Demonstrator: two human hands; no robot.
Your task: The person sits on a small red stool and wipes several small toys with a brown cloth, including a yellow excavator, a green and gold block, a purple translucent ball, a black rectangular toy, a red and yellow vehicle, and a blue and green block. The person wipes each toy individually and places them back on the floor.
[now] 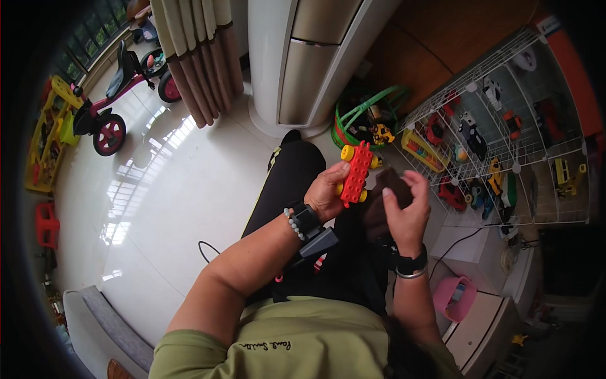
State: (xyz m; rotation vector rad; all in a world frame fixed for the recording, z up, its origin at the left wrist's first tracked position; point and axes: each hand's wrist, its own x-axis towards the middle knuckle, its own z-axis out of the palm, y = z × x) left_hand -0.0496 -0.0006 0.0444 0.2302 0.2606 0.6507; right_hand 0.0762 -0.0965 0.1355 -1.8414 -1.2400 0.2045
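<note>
My left hand [329, 189] grips a red toy car base with studs [357, 175] and yellow wheels, held upright above my knees. Beside it, my right hand [411, 206] is raised with thumb and fingers apart. A dark brown cloth [386, 199] hangs by the right hand's fingers; whether they pinch it cannot be told. Beyond the toy, a green and red basket [342, 135] with a green handle holds several toys, a yellow one among them.
A white wire rack [516, 168] with toy vehicles stands at the right, above a white cabinet and a pink basket [454, 298]. Ahead is a tall floor-standing appliance [307, 61] beside a curtain [203, 71]. A tricycle [111, 104] and yellow toy shelf [49, 137] stand at the left.
</note>
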